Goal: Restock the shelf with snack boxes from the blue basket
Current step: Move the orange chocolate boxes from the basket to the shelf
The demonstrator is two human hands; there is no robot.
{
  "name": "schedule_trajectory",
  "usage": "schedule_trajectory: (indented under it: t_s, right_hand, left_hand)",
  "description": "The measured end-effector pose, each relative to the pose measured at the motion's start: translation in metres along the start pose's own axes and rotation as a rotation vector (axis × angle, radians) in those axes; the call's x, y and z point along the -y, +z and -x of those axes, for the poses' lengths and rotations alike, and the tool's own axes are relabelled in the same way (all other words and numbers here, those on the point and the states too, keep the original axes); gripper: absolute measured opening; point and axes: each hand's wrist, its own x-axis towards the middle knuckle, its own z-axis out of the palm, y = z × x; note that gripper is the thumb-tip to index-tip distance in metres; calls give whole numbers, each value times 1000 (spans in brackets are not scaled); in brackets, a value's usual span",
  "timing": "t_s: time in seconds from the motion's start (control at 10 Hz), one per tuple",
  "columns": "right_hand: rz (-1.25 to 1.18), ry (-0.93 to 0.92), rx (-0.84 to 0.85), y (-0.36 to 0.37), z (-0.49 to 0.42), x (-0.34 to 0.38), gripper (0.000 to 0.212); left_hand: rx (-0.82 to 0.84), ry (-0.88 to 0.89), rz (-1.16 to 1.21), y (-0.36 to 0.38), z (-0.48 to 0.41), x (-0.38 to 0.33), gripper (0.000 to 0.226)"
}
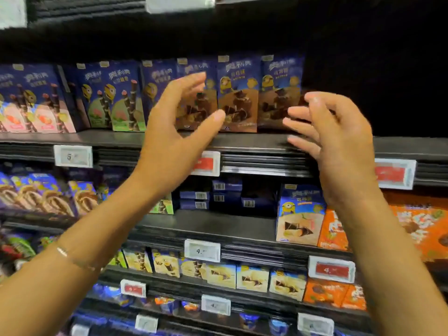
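Both hands are hovering in front of the upper shelf (257, 143), grasping nothing. L hand (174, 122) is hanging loose, fingers curved & thumb stretched out, in front of one choc snack box (196, 98). R hand (339, 141) is spreading its fingers just beside the last box (278, 93) of that row. Can't tell whether either is touching card, too much blur. The blue basket isn't showing in view.

Why so: the brown-and-blue boxes are standing upright, fronts facing out, packed side by side near the shelf lip so shoppers are reading the labels. The hands are bracketing approx. three of them, prob. squaring up the row or sizing the gap. That's my guess only.

Room: R of the last box the shelf is running into a dark stretch (363, 98) w/ no box fronts showing, so more stock is likely fitting there. Some dark headroom is showing above the box tops. The front lip w/ price tags (205, 163) is jutting out just below the hands, an edge to mind when reaching in. L side is filled w/ green boxes (121, 98), so no slack there.
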Motion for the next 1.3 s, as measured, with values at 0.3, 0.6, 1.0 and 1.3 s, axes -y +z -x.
schedule_trajectory:
  t_s: [0.3,0.6,1.0,1.3]
  right_hand:
    - [-137,458,-98,-48,205,-119,20]
    - [197,1149,-136,-86,447,-248,16]
    - [385,1730,-92,-153,701,-491,24]
    - [-115,1936,-397,-160,837,-676,35]
  left_hand:
    - [176,-484,337,4,215,25,41]
    - [425,-1227,294,43,466,166,23]
    - [449,-1543,231,168,748,272,16]
    - [411,-1764,339,257,897,370,17]
